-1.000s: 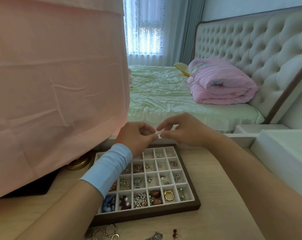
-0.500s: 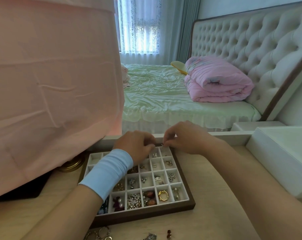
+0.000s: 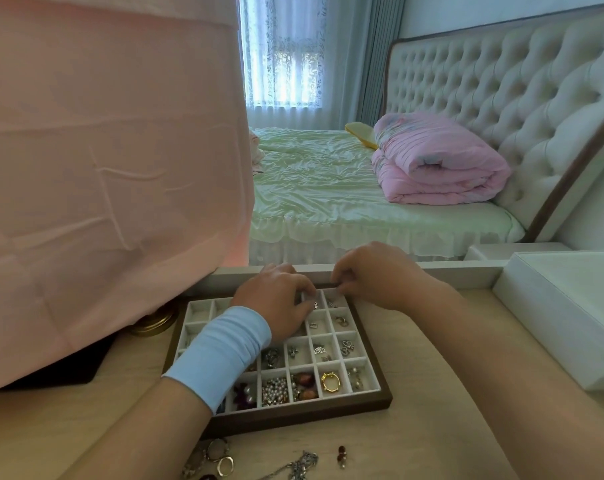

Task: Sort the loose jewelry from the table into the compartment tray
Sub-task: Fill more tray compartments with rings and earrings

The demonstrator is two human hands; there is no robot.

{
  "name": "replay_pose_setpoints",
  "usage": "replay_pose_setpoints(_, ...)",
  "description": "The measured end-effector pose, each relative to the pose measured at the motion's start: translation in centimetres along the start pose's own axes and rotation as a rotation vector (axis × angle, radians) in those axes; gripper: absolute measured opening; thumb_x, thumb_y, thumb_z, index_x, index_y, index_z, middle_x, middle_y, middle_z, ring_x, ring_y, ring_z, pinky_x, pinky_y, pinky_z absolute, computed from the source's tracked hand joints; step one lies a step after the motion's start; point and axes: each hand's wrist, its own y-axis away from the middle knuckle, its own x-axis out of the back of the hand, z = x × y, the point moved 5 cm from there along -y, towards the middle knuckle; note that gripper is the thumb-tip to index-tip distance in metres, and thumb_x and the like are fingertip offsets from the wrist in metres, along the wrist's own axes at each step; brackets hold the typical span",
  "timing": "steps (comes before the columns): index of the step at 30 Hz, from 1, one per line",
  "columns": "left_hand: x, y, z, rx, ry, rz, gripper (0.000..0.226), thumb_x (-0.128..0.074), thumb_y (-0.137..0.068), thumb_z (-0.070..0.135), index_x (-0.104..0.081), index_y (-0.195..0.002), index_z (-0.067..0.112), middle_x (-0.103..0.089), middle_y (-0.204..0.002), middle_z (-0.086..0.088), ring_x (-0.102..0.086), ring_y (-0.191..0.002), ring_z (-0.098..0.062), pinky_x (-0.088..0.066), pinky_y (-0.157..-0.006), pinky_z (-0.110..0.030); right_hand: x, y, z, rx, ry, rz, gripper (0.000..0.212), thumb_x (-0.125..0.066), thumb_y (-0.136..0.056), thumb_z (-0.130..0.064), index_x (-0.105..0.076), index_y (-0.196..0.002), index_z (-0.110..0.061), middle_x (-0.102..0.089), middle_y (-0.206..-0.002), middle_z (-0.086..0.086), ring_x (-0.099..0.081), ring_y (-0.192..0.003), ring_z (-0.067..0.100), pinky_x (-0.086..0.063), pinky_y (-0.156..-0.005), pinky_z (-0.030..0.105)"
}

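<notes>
Curling left hand and right hand low over compartment tray far row, probably for a drop-in; pinch contents indiscernible.

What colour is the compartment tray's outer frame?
Dark brown on the compartment tray, head view.

Two bare arms, one light-blue wrist band

A soft, light-blue fabric band wraps the left wrist like a wide cuff. It is plain and smooth with a few faint creases, and it runs from the base of the left grip a short way up the arm. Beyond it the left forearm is bare, and the right arm is unsleeved from the right grip to the frame's edge.
</notes>
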Motion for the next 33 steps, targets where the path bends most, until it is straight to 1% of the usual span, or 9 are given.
replay_pose_setpoints(4, 0.8, 1.5, 0.3, 0.006, 0.045, 0.041, 0.023, -0.057, -0.092, 0.041, -0.066, -0.113, 0.037, -0.056, -0.113, 0.013, -0.048, -0.115, -0.01, -0.045, -0.099, -0.035, 2.0, 2.2, 0.4, -0.056, -0.095, 0.064, 0.01, -0.07, -0.091, -0.034, -0.077, -0.097, -0.037, -0.057, -0.079, -0.017, -0.055, -0.082, 0.008, -0.041, -0.073, 0.027)
replay_pose_setpoints(8, 2.1, 4.4, 1.6, -0.059, 0.115, 0.101, 0.016, -0.06, -0.091, 0.038, -0.065, -0.107, 0.038, -0.054, -0.097, 0.021, -0.05, -0.094, -0.003, -0.048, -0.09, -0.03, 2.9, 5.3, -2.2, -0.017, -0.2, 0.049, 0.01, -0.067, -0.093, -0.035, -0.077, -0.095, -0.037, -0.067, -0.087, -0.017, -0.061, -0.084, 0.004, -0.052, -0.081, 0.029)
replay_pose_setpoints(13, 2.9, 9.4, 3.2, -0.098, 0.144, 0.086, 0.006, -0.058, -0.091, 0.04, -0.061, -0.096, 0.04, -0.055, -0.081, 0.024, -0.052, -0.077, 0.004, -0.053, -0.078, -0.029, 2.6, 9.9, -6.0, 0.07, -0.298, -0.12, 0.008, -0.074, -0.091, -0.031, -0.079, -0.093, -0.037, -0.068, -0.087, -0.02, -0.059, -0.067, -0.011, -0.049, -0.071, 0.016)
replay_pose_setpoints(17, 2.6, 13.2, 3.8, -0.107, 0.093, 0.044, 0.005, -0.06, -0.09, 0.041, -0.064, -0.094, 0.042, -0.053, -0.076, 0.028, -0.052, -0.074, 0.006, -0.047, -0.072, -0.02, 1.4, 12.8, -7.7, 0.062, -0.251, -0.238, 0.014, -0.078, -0.086, -0.027, -0.078, -0.089, -0.041, -0.07, -0.085, -0.018, -0.065, -0.061, -0.004, -0.059, -0.071, 0.027)
replay_pose_setpoints(19, 2.0, 14.6, 4.1, -0.11, 0.048, 0.02, 0.011, -0.06, -0.09, 0.043, -0.067, -0.098, 0.043, -0.054, -0.079, 0.027, -0.049, -0.073, 0.005, -0.039, -0.068, -0.015, 0.7, 13.9, -8.4, 0.081, -0.133, -0.264, 0.018, -0.078, -0.086, -0.028, -0.078, -0.098, -0.041, -0.066, -0.081, -0.021, -0.061, -0.065, -0.012, -0.05, -0.066, 0.016)
replay_pose_setpoints(22, 0.6, 16.4, 4.6, -0.122, -0.04, -0.041, 0.025, -0.055, -0.092, 0.049, -0.065, -0.116, 0.045, -0.061, -0.104, 0.023, -0.052, -0.089, 0.002, -0.042, -0.078, -0.016, -0.7, 15.0, -9.1, 0.114, -0.022, -0.233, 0.022, -0.078, -0.085, -0.033, -0.076, -0.106, -0.042, -0.068, -0.097, -0.019, -0.062, -0.09, -0.002, -0.042, -0.07, 0.017)
replay_pose_setpoints(25, -0.5, 17.1, 4.5, -0.113, -0.095, -0.077, 0.032, -0.052, -0.095, 0.049, -0.061, -0.125, 0.044, -0.059, -0.123, 0.018, -0.055, -0.107, -0.007, -0.044, -0.087, -0.023, -1.9, 15.1, -9.6, 0.134, 0.016, -0.212, 0.023, -0.077, -0.084, -0.034, -0.076, -0.105, -0.043, -0.065, -0.098, -0.018, -0.057, -0.093, 0.007, -0.031, -0.062, 0.013)
replay_pose_setpoints(30, -0.8, 17.5, 3.1, -0.019, 0.01, -0.075, 0.024, -0.06, -0.093, 0.037, -0.067, -0.115, 0.043, -0.065, -0.116, 0.015, -0.059, -0.102, -0.007, -0.052, -0.093, -0.027, -2.5, 15.5, -10.1, 0.138, -0.078, -0.209, 0.023, -0.073, -0.087, -0.039, -0.074, -0.11, -0.043, -0.066, -0.101, -0.021, -0.055, -0.098, 0.005, -0.043, -0.077, 0.021)
replay_pose_setpoints(33, -1.1, 17.7, 2.1, 0.045, 0.176, -0.072, 0.019, -0.066, -0.09, 0.03, -0.07, -0.106, 0.041, -0.068, -0.102, 0.018, -0.061, -0.093, -0.003, -0.054, -0.091, -0.027, -3.4, 15.4, -11.2, 0.136, -0.1, -0.177, 0.027, -0.071, -0.086, -0.052, -0.072, -0.111, -0.044, -0.064, -0.103, -0.018, -0.057, -0.098, 0.009, -0.04, -0.07, 0.024)
